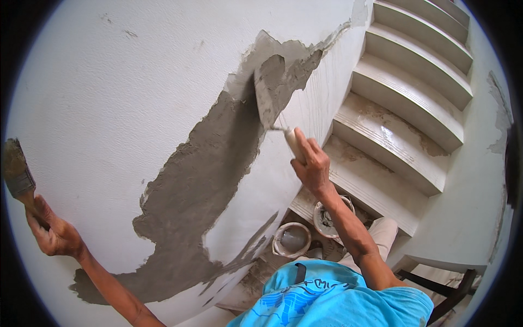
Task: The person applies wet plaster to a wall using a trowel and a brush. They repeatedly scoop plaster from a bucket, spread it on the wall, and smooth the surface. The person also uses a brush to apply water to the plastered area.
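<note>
My right hand (314,168) is closed round the pale handle of a trowel (265,103). Its blade lies along the upper part of a grey mortar patch (199,180) on the white wall (125,98). More mortar, in a thicker lump, shows at the blade's far end. Out at the far left, my left hand (57,233) grips a flat paintbrush (20,171), bristles up. The bristles look dark and dirty, and the brush seems held in front of the wall rather than on the patch.
Two buckets stand below my right arm: one with cloudy liquid (275,248), one with grey mortar (316,219). Stained stairs (376,155) climb to the upper right, beside another wall (474,174) with a grey patch. A dark frame (463,286) stands at lower right.
</note>
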Tool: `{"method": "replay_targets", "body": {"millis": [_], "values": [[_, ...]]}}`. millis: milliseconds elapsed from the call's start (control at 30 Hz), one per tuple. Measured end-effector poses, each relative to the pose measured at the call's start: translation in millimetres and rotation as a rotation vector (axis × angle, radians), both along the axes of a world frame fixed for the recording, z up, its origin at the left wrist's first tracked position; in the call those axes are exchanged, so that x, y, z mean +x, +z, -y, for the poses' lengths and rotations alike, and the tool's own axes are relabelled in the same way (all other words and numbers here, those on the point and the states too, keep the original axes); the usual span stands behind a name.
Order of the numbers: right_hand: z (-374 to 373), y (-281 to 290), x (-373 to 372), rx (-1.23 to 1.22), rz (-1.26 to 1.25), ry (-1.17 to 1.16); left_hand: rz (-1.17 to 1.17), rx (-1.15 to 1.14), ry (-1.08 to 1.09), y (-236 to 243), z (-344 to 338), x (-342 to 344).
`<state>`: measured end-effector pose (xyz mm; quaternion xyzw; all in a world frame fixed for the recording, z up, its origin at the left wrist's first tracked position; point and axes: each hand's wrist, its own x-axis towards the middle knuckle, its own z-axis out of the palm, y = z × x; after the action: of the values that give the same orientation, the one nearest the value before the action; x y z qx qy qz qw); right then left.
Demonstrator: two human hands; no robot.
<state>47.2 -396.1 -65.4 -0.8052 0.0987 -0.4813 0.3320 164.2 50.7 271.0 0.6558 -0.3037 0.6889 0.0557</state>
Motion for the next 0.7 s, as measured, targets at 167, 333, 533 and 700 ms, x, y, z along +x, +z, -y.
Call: {"method": "replay_targets", "body": {"millis": [167, 333, 533, 700], "values": [[-11, -4, -14, 0.111, 0.022, 0.138, -0.011, -0.022, -0.024, 1, 3, -1], [-6, 12, 9, 0.092, 0.091, -0.027, -0.012, -0.054, 0.003, -2, 8, -3], [-15, 22, 46, -0.003, 0.08, -0.246, -0.037, -0.056, -0.021, -1, 4, -3], [-40, 8, 46, -0.02, 0.022, -0.196, 0.022, -0.053, 0.072, -2, 4, -3]]}}
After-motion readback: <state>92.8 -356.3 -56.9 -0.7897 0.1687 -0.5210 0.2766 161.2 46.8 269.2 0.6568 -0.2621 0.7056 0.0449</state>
